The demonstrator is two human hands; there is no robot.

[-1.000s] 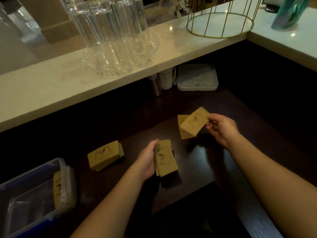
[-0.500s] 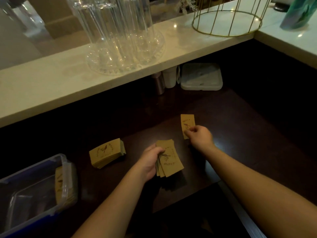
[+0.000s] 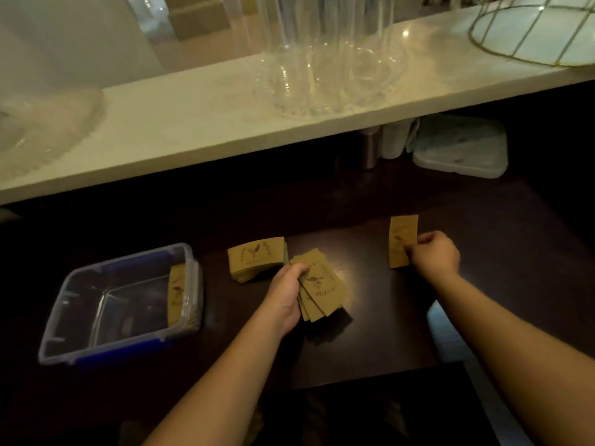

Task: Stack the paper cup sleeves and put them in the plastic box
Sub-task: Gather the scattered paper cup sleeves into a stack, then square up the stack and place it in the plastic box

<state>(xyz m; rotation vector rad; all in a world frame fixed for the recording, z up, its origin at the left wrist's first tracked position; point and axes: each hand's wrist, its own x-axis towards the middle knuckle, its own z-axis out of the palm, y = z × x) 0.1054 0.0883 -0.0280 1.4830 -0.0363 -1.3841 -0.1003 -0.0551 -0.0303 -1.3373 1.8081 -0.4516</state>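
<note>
Clear plastic box (image 3: 120, 304) with blue clips sits at far left on the dark table (image 3: 370, 349). A few brown sleeves (image 3: 176, 286) stand on edge inside it, against its right wall.

Just right of the box, apart from it: a neat stack of sleeves (image 3: 256, 257) lying flat on the table, printed face up.

Left hand (image 3: 285, 292) next, palm over the left edge of a loose fanned bundle of sleeves (image 3: 322, 291). Fingers curled round the bundle, thumb on top; bundle gripped, far corner near the neat stack. Whether it touches the stack: cannot tell.

Right hand (image 3: 433, 255) well apart to the right. Fingers bunched, pinching the right edge of a single sleeve (image 3: 401, 239), which looks to lie flat on the table.

Above, a pale counter (image 3: 193, 123) carries clear glasses (image 3: 322, 53) on a glass tray, and a gold wire basket (image 3: 531, 30) at far right. A white lidded container (image 3: 463, 149) sits under the counter edge.
</note>
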